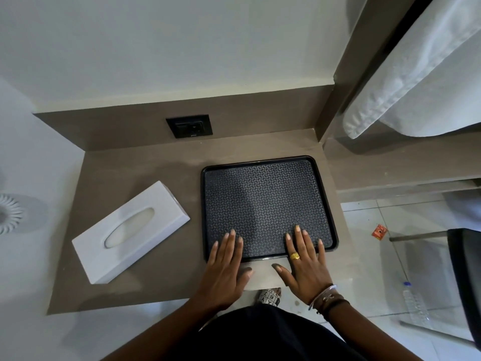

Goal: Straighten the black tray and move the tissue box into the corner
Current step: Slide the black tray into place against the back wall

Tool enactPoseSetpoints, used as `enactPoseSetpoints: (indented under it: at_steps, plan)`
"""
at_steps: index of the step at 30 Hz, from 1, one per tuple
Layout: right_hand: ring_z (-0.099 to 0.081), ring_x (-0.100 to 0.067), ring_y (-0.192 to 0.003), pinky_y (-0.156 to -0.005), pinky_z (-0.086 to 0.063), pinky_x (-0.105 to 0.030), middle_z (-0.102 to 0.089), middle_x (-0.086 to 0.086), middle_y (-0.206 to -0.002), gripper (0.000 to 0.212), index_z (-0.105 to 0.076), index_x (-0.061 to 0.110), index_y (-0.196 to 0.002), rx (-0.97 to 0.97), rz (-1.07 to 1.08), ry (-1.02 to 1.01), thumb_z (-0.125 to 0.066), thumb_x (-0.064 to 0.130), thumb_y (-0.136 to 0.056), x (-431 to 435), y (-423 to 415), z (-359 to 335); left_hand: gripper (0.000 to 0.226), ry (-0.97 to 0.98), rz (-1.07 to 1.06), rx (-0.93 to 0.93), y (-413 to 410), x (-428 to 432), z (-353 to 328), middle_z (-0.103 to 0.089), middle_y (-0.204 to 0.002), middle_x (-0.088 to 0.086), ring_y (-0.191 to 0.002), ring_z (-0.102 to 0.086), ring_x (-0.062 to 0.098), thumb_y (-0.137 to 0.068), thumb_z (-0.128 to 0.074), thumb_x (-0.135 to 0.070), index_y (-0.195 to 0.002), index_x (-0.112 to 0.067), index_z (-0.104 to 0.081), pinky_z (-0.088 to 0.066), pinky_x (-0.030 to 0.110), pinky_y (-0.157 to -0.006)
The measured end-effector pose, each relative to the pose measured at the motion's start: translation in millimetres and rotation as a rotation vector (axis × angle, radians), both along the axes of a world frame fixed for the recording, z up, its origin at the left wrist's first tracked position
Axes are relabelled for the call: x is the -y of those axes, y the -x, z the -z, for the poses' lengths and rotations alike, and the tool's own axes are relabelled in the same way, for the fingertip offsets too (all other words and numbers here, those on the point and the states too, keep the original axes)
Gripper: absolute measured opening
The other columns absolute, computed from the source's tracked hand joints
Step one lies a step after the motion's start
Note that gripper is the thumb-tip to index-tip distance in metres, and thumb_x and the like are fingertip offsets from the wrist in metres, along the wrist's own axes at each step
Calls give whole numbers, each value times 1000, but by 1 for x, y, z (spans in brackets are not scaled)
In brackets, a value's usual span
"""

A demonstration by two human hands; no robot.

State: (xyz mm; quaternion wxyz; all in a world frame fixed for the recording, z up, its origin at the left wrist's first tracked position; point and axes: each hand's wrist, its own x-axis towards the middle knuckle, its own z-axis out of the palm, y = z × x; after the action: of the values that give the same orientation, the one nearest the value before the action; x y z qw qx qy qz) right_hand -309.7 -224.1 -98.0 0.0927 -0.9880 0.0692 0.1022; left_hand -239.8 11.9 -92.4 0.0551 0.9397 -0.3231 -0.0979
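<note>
A square black tray (265, 199) with a patterned mat lies on the right half of the brown desk (135, 165), its edges nearly parallel to the desk's edges. My left hand (223, 267) and my right hand (304, 261) both rest flat on the tray's near edge, fingers spread on the mat, thumbs on the desk. Neither hand holds anything. A white tissue box (130, 233) lies at a slant on the desk's left half, apart from the tray and from both hands.
A black wall socket (189, 126) sits in the back panel behind the desk. White bedding (416, 74) lies at the upper right. On the floor at the right are a plastic bottle (413, 303), an orange wrapper (379, 231) and a dark chair (466, 282).
</note>
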Motion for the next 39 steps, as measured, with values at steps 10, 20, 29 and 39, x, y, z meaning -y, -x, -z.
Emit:
enactPoseSetpoints:
  at_steps: [10,20,29,39]
  plan:
    - [-23,-33,-150,-117,-12,-59,-19,-13,-164,86,-29,17,-154,-5,25,-49,-37,71,-87,-3,-26,9,78,-30,-40,-56,-12,1,9,-19,-164,17,-152,-18,30,-97,-31,-61,-153,-7,-30,-16,48,-121]
    - [-25,-34,-148,-116,-13,-61,-25,-14,-162,84,-33,17,-152,23,41,-10,-34,71,-87,7,-89,10,83,-53,-79,-79,-75,17,5,-34,-157,22,-145,-33,38,-90,-32,-66,-148,-6,-43,-17,47,-118]
    - [-21,-34,-150,-116,-13,-62,-19,-12,-164,82,-28,20,-154,52,60,-21,-34,69,-88,15,-123,11,79,-18,-101,-52,-106,24,12,-22,-162,18,-151,-21,34,-94,-32,-63,-153,-10,-31,-11,48,-122]
    - [-21,-33,-150,-118,-11,-60,-19,-13,-164,83,-30,19,-153,87,52,-20,-34,70,-87,12,-119,1,83,26,-110,-38,-104,22,7,-14,-165,15,-154,-12,28,-93,-36,-64,-155,-8,-26,-10,48,-123]
